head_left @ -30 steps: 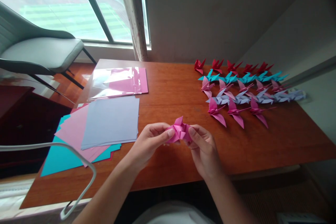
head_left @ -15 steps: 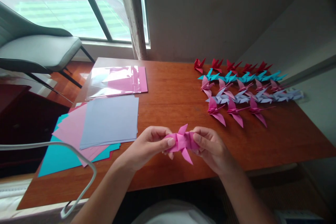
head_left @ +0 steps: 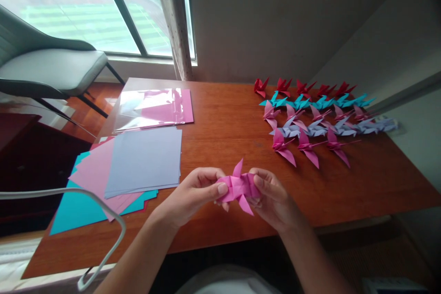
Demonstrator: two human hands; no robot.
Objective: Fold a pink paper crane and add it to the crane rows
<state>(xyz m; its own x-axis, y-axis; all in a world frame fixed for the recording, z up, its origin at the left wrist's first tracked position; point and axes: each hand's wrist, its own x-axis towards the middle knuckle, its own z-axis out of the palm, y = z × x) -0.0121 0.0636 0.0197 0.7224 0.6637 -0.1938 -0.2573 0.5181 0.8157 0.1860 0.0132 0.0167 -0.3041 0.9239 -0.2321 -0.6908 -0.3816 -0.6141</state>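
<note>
Between my hands, above the table's front edge, is a pink origami crane [head_left: 238, 186], its wings spread sideways and its two narrow points sticking out up and down. My left hand [head_left: 201, 193] pinches the left wing between thumb and fingers. On the other side, my right hand [head_left: 272, 197] grips the right wing with the thumb on top. The fingertips beneath the paper are partly hidden. Beyond my right hand, a row of deep pink cranes [head_left: 283, 147] stands on the table.
Behind those are rows of lavender, light pink, turquoise [head_left: 299, 102] and red cranes [head_left: 284, 86]. On the left lie lavender sheets [head_left: 146, 161], pink and turquoise sheets [head_left: 77, 209], and a clear packet of pink paper [head_left: 156, 108]. A white cable-like tube [head_left: 115, 234] curves at lower left.
My right hand has shifted slightly, its fingers lower under the wing. The crane's upper point stands a little more upright. Both hands keep their hold.
</note>
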